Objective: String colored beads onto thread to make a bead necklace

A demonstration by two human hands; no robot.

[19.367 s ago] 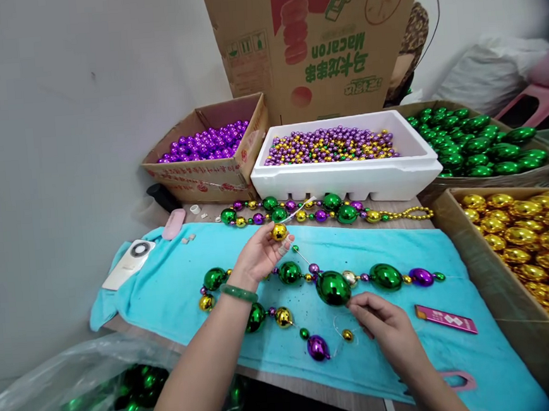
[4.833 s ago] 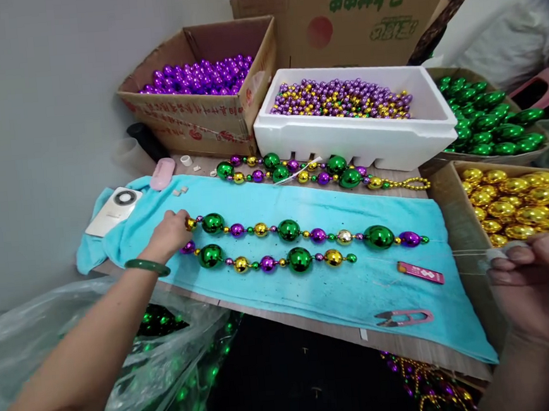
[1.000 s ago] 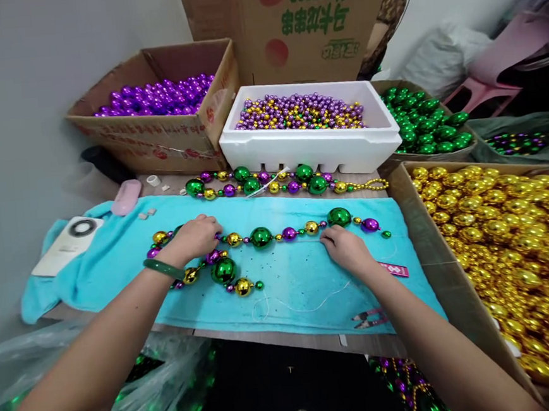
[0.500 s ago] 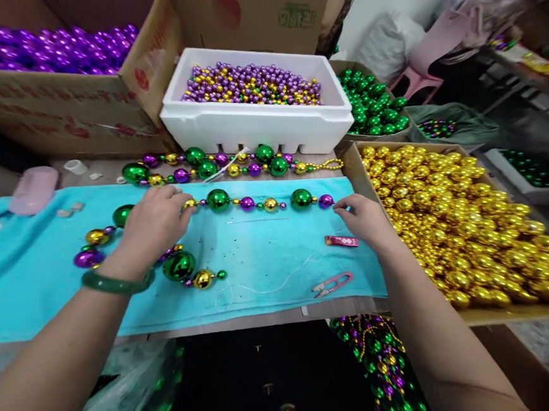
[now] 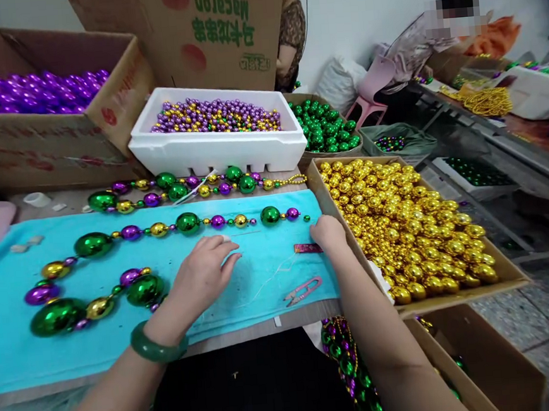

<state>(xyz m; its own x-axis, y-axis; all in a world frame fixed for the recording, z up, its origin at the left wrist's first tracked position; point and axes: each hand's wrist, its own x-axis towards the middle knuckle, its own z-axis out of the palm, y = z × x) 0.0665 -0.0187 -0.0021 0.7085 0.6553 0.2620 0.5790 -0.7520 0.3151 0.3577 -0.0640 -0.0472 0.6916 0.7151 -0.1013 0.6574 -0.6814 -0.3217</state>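
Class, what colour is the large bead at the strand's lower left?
The large bead is shiny green, seen best in the head view.

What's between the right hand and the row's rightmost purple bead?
One small green bead, with a slight gap separating it from the purple bead. Head view shows it.

Green bangle (image 5: 158, 350), black garment (image 5: 269, 383) — gold fittings (image 5: 235, 375)

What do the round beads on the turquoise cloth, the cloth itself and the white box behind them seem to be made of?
Round beads: probably plastic with a glossy metallic coating, judging by their mirror-like highlights. Turquoise cloth: likely towelling, matte and soft-looking. White box: apparently polystyrene foam, given its thick, dull walls and notched base.
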